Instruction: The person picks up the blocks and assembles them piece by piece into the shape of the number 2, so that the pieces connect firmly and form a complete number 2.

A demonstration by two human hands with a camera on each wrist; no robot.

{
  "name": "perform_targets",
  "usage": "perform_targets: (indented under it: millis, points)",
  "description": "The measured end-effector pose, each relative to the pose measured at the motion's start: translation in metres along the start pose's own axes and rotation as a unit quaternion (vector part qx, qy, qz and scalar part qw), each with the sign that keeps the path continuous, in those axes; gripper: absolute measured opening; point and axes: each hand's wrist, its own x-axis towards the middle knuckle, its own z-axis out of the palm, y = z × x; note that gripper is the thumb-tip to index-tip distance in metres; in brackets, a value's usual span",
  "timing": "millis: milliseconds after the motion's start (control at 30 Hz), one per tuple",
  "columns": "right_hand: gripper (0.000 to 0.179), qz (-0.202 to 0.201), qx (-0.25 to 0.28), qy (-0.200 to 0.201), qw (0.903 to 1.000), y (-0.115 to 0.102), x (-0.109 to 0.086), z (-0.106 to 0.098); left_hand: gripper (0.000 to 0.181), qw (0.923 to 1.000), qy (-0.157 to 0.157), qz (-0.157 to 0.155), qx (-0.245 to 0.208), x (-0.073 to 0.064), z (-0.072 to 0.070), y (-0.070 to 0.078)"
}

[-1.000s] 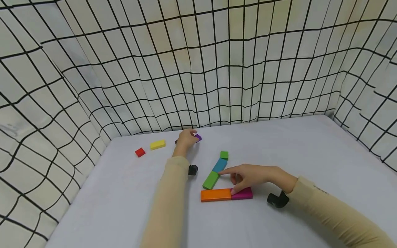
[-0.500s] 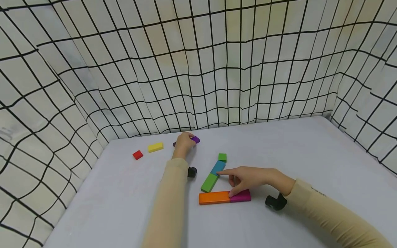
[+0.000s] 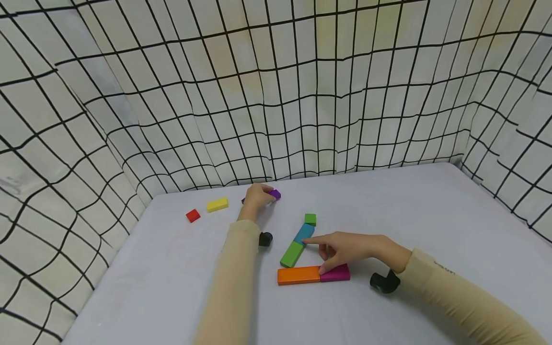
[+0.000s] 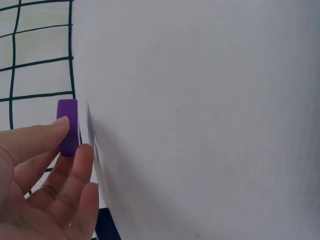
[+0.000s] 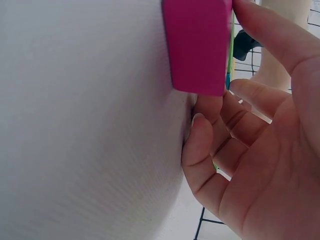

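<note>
At the table's far edge my left hand (image 3: pixel 257 195) pinches a purple block (image 4: pixel 69 127) between thumb and fingers. A dark block (image 4: pixel 106 223) lies by the lower fingers in the left wrist view, mostly hidden behind that hand in the head view. My right hand (image 3: pixel 345 249) rests its thumb on a magenta block (image 3: pixel 336 273), which lies end to end with an orange block (image 3: pixel 298 275). Its extended index finger touches near the joint of a blue block (image 3: pixel 304 233) and a green block (image 3: pixel 292 254). A small green block (image 3: pixel 310 219) stands at the blue block's far end.
A yellow block (image 3: pixel 217 205) and a red block (image 3: pixel 192 215) lie at the far left of the white table (image 3: pixel 414 211). Black netting (image 3: pixel 316 96) over white cloth encloses the back and sides. Each wrist carries a black camera (image 3: pixel 265 239).
</note>
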Motion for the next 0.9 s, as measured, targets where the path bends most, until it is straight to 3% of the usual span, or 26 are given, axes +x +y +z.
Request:
perform_targets:
  millis: [300, 633, 900]
  points:
    - [0.078, 0.009, -0.005, 0.005, 0.9999, 0.002, 0.000, 0.001, 0.042, 0.9980, -0.019, 0.006, -0.060, 0.002, -0.003, -0.005]
    - [0.077, 0.006, -0.002, 0.004, 1.0000, -0.001, -0.001, 0.000, 0.042, 0.9968, -0.040, 0.001, -0.069, -0.008, -0.005, -0.002]
    - [0.076, 0.000, -0.002, 0.002, 1.0000, -0.003, -0.002, 0.000, 0.042, 0.9958, -0.063, 0.019, -0.064, -0.019, -0.007, 0.004]
